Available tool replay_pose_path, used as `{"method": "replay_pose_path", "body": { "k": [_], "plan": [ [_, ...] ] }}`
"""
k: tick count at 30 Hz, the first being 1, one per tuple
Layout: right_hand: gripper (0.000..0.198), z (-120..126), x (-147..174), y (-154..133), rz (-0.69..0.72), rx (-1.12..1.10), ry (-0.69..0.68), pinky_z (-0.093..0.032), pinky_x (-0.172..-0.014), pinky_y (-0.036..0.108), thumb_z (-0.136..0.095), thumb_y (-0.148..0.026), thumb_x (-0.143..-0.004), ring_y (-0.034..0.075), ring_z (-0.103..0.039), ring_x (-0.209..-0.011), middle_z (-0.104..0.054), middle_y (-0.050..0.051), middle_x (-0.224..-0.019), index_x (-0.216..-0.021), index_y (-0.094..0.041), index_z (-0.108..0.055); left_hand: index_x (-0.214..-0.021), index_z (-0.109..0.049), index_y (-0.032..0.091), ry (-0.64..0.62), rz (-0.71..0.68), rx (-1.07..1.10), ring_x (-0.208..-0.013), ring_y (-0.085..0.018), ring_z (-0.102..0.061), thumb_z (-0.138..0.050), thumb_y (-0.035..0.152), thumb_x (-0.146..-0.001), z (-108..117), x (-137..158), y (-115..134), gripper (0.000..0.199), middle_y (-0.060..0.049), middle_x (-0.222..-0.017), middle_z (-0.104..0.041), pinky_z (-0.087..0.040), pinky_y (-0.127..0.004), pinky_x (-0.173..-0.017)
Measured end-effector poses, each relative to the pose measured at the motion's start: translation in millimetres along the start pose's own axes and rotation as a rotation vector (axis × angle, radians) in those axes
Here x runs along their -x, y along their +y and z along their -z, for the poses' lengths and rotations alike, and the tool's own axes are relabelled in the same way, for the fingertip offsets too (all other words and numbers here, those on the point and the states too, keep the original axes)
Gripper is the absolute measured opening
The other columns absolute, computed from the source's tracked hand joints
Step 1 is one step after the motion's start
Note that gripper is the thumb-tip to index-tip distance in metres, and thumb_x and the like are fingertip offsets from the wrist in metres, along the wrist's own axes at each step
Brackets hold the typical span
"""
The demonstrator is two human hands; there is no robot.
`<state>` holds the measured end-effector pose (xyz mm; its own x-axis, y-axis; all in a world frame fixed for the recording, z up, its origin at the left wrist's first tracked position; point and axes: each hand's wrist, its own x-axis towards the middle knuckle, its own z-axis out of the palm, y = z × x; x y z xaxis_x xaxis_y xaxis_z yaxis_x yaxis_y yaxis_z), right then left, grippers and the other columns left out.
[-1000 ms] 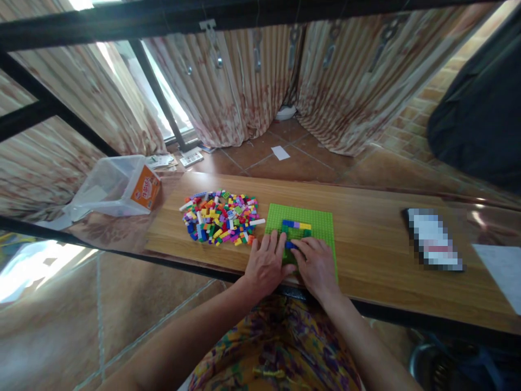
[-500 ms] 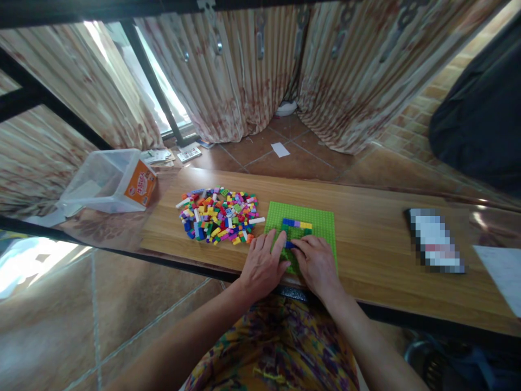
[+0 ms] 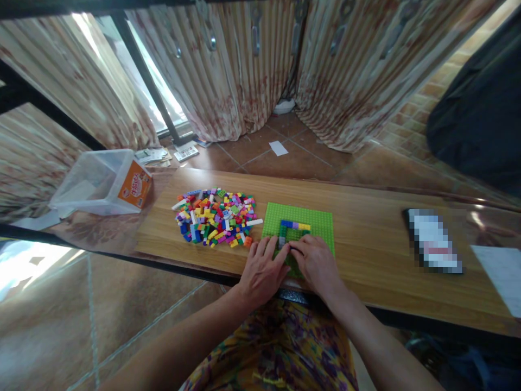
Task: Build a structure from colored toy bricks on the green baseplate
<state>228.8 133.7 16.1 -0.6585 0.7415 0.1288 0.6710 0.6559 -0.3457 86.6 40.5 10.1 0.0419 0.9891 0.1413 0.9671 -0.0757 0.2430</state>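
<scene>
A green studded baseplate (image 3: 268, 212) lies in front of me with a partial outline of toy bricks pressed on it. Its far side is a row of blue, purple and yellow bricks (image 3: 295, 225); green and grey bricks (image 3: 282, 234) run down the left side. My right hand (image 3: 316, 262) pinches a dark blue brick (image 3: 296, 248) at the near side of the outline, mostly covered by the fingers. My left hand (image 3: 264, 266) rests over the plate's left edge, fingers stretched out, its index fingertip close to that brick. Bricks under both hands are hidden.
Left of the plate, a pile of loose coloured bricks (image 3: 217, 217) lies on the wooden table (image 3: 372, 228). A clear plastic bin (image 3: 93, 176) with an orange label stands farther left. To the right are a blurred-out phone-shaped object (image 3: 433, 241) and a white paper (image 3: 499, 271).
The blue brick, visible between my fingertips earlier, is now mostly covered as my hands come closer together. The grey brick at the left side shows now. The view has shifted slightly.
</scene>
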Motion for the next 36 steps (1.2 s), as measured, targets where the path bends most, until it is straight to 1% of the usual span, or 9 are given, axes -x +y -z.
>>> {"method": "replay_pose_path", "body": {
  "k": [8, 13, 18, 21, 23, 27, 29, 31, 36],
  "plan": [
    [0.025, -7, -1, 2, 0.011, -0.082, 0.009, -0.043, -0.075, 0.033, -0.048, -0.022, -0.094, 0.02, -0.054, -0.077, -0.063, 0.005, -0.078, -0.081, -0.021, -0.07, -0.137, -0.05, 0.022, -0.021, -0.012, -0.043, -0.131, -0.033, -0.044, -0.047, 0.035, -0.095, -2, -2, 1, 0.044, -0.013, -0.144, -0.047, -0.04, -0.053, -0.104],
    [0.026, -9, -3, 0, -0.04, -0.092, 0.039, -0.044, -0.073, 0.032, -0.048, -0.02, -0.093, 0.019, -0.057, -0.077, -0.064, 0.005, -0.077, -0.082, -0.021, -0.071, -0.136, -0.05, 0.019, -0.017, -0.005, -0.06, -0.133, -0.032, -0.044, -0.045, 0.032, -0.096, -3, -3, 3, 0.043, -0.015, -0.144, -0.048, -0.04, -0.053, -0.104],
    [0.022, -10, -3, 0, -0.031, -0.168, 0.067, -0.047, -0.076, 0.032, -0.05, -0.022, -0.091, 0.019, -0.059, -0.079, -0.066, 0.006, -0.081, -0.088, -0.02, -0.071, -0.137, -0.049, 0.019, -0.008, 0.002, -0.036, -0.134, -0.031, -0.044, -0.048, 0.031, -0.095, -3, -3, 1, 0.044, -0.015, -0.145, -0.048, -0.04, -0.053, -0.105],
    [0.022, -10, 5, 3, -0.058, -0.265, 0.164, -0.049, -0.079, 0.034, -0.054, -0.026, -0.09, 0.02, -0.061, -0.082, -0.068, 0.006, -0.085, -0.102, -0.018, -0.07, -0.139, -0.046, 0.019, -0.013, 0.002, 0.023, -0.134, -0.03, -0.043, -0.048, 0.03, -0.094, 0, -2, 0, 0.046, -0.015, -0.146, -0.047, -0.038, -0.052, -0.107],
    [0.026, -8, 15, 8, -0.128, -0.327, 0.262, -0.05, -0.079, 0.036, -0.055, -0.031, -0.09, 0.02, -0.062, -0.081, -0.069, 0.007, -0.085, -0.106, -0.018, -0.069, -0.143, -0.041, 0.018, -0.013, 0.017, 0.075, -0.135, -0.029, -0.042, -0.049, 0.028, -0.093, 3, -1, 2, 0.052, -0.014, -0.146, -0.047, -0.036, -0.05, -0.109],
    [0.028, -4, 41, 26, -0.31, -0.388, 0.398, -0.052, -0.077, 0.037, -0.052, -0.037, -0.091, 0.02, -0.065, -0.08, -0.071, 0.009, -0.091, -0.1, -0.019, -0.071, -0.148, -0.03, 0.013, 0.003, 0.1, 0.165, -0.135, -0.027, -0.041, -0.051, 0.019, -0.088, 7, 4, 9, 0.064, -0.013, -0.145, -0.048, -0.033, -0.047, -0.113],
    [0.028, -3, 49, 34, -0.355, -0.396, 0.42, -0.053, -0.078, 0.038, -0.052, -0.038, -0.091, 0.021, -0.066, -0.083, -0.072, 0.01, -0.094, -0.099, -0.018, -0.071, -0.15, -0.026, 0.013, 0.01, 0.141, 0.194, -0.136, -0.027, -0.04, -0.05, 0.018, -0.088, 6, 6, 15, 0.066, -0.014, -0.146, -0.047, -0.032, -0.049, -0.114],
    [0.028, -4, 52, 39, -0.363, -0.396, 0.42, -0.053, -0.08, 0.038, -0.052, -0.037, -0.091, 0.022, -0.066, -0.087, -0.072, 0.01, -0.096, -0.099, -0.018, -0.071, -0.151, -0.023, 0.013, 0.014, 0.158, 0.209, -0.137, -0.028, -0.038, -0.048, 0.017, -0.088, 3, 9, 20, 0.068, -0.014, -0.147, -0.045, -0.031, -0.05, -0.114],
    [0.027, -6, 44, 43, -0.347, -0.385, 0.433, -0.052, -0.084, 0.04, -0.051, -0.036, -0.091, 0.022, -0.066, -0.09, -0.072, 0.01, -0.097, -0.098, -0.02, -0.071, -0.154, -0.015, 0.015, 0.022, 0.129, 0.202, -0.141, -0.028, -0.033, -0.048, 0.019, -0.088, -5, 9, 29, 0.073, -0.014, -0.152, -0.04, -0.029, -0.052, -0.115]
  ]
}}
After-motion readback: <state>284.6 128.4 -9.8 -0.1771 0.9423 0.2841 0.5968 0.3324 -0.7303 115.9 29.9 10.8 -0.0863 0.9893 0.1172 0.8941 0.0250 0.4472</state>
